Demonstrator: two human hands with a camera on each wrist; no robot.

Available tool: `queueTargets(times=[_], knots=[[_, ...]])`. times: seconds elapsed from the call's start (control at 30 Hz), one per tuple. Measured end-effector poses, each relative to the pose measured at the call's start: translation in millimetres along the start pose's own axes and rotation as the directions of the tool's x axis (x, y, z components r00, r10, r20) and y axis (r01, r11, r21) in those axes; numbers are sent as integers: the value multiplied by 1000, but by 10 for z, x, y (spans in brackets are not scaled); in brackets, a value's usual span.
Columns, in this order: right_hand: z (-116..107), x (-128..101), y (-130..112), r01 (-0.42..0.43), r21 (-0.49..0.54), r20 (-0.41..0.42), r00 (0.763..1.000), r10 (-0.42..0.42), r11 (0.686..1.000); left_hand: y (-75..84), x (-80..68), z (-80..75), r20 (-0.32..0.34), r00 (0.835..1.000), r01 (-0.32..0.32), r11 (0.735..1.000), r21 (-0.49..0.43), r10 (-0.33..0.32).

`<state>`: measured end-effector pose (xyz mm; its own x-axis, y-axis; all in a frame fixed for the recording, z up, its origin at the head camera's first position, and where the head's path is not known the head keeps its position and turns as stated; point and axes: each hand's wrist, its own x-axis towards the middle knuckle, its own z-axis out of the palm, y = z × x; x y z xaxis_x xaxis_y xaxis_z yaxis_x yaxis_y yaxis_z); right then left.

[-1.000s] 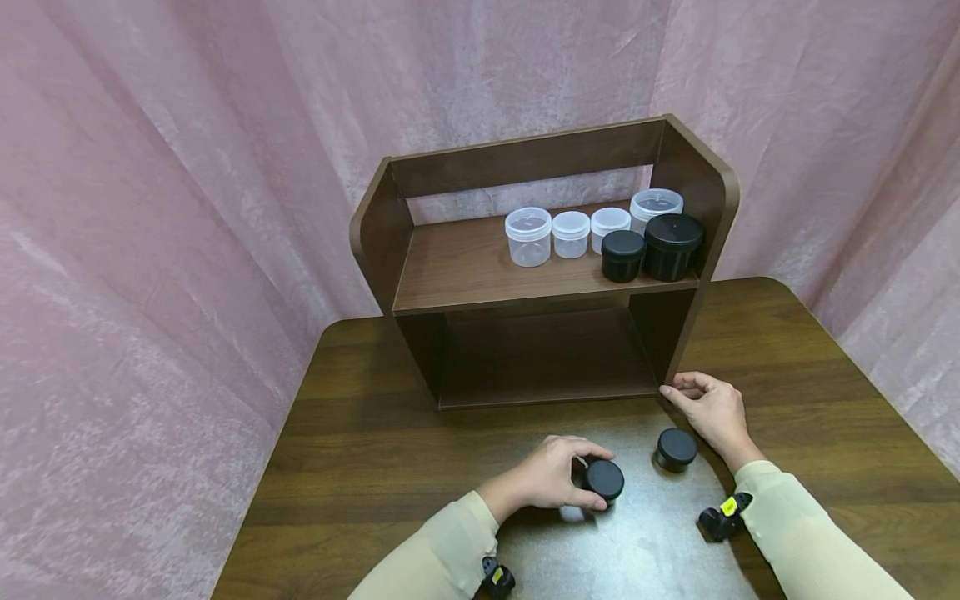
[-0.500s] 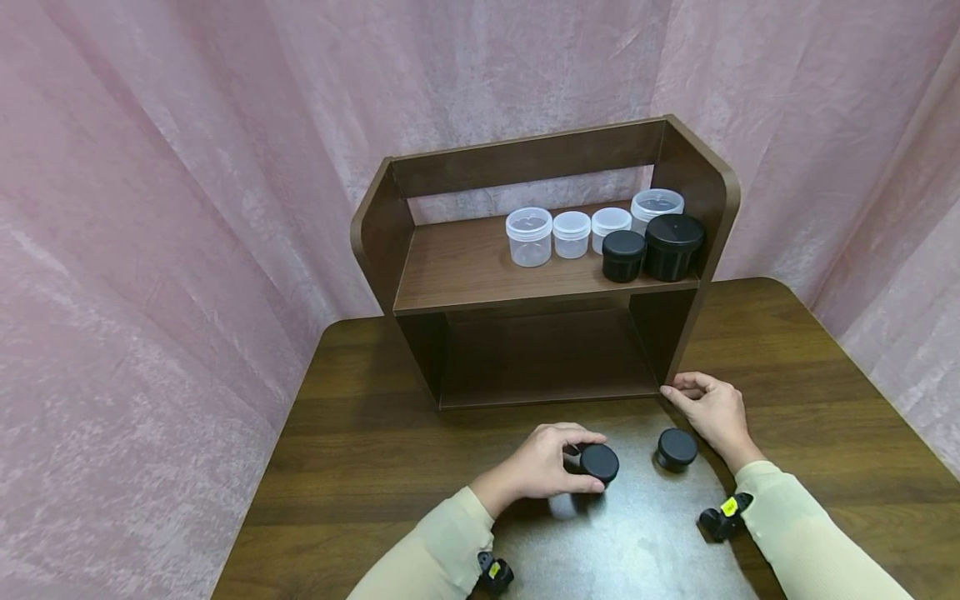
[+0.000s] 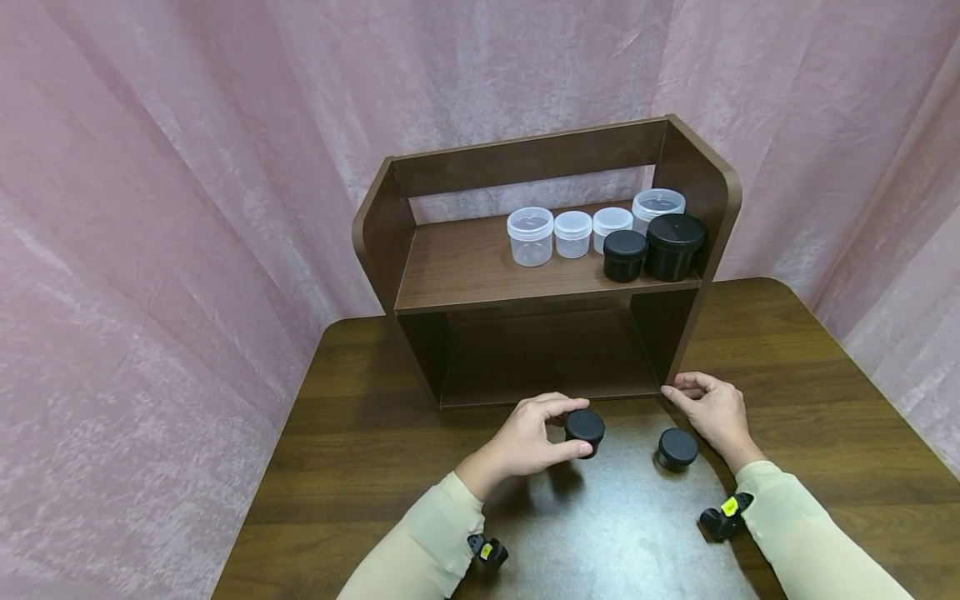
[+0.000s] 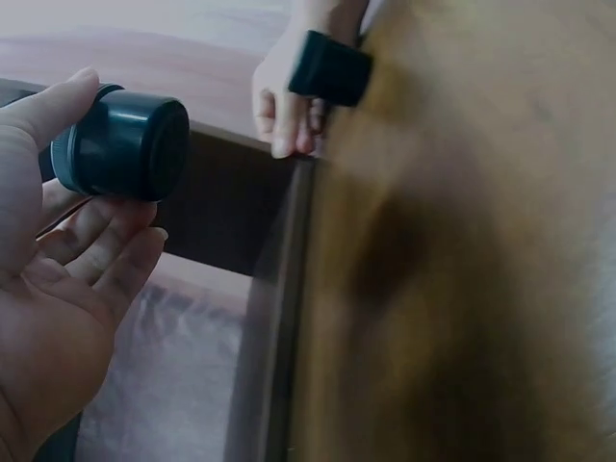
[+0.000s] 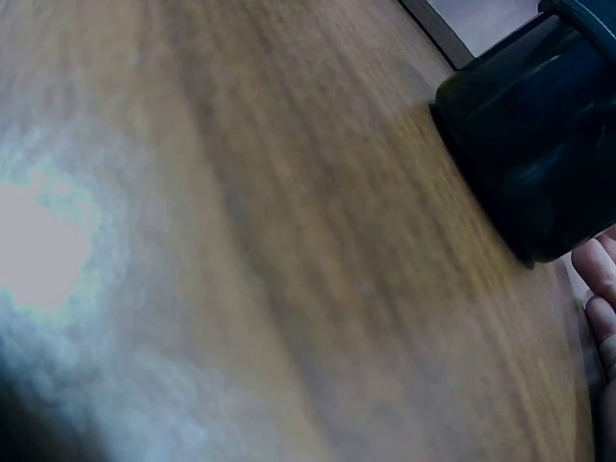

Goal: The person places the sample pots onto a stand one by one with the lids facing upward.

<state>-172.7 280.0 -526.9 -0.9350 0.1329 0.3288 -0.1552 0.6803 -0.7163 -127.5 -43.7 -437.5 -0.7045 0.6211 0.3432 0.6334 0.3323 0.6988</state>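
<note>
My left hand holds a small black lidded jar between thumb and fingers, raised over the table in front of the shelf. In the left wrist view, the jar is seen base-on, with the thumb on one side and fingers beneath. My right hand rests at the lower right front corner of the brown wooden shelf, thumb and loosely bent fingertips right at the corner. Close to that hand a second black jar stands on the table; it looms large as the black jar in the right wrist view.
On the upper shelf board, several translucent tubs stand toward the right. In front of them are a small black jar and a bigger black jar. A pink curtain hangs behind the wooden table.
My left hand has moved forward and slightly left, lifting the black jar toward the shelf. The right hand and the other jars have stayed in place.
</note>
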Motion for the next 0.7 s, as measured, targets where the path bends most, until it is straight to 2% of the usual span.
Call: queueTargets(times=[0.27, 0.5, 0.7], knots=[[-2, -5, 7, -1, -8, 8, 1000, 2, 1000, 30, 81, -231, -63, 998, -24, 1000, 4, 24], [0, 0, 10, 0, -11, 4, 1000, 1, 1000, 94, 140, -379, -94, 995, -25, 996, -89, 17], [-2, -2, 13, -8, -5, 14, 1000, 8, 1000, 190, 205, -516, -132, 990, -46, 998, -37, 41]])
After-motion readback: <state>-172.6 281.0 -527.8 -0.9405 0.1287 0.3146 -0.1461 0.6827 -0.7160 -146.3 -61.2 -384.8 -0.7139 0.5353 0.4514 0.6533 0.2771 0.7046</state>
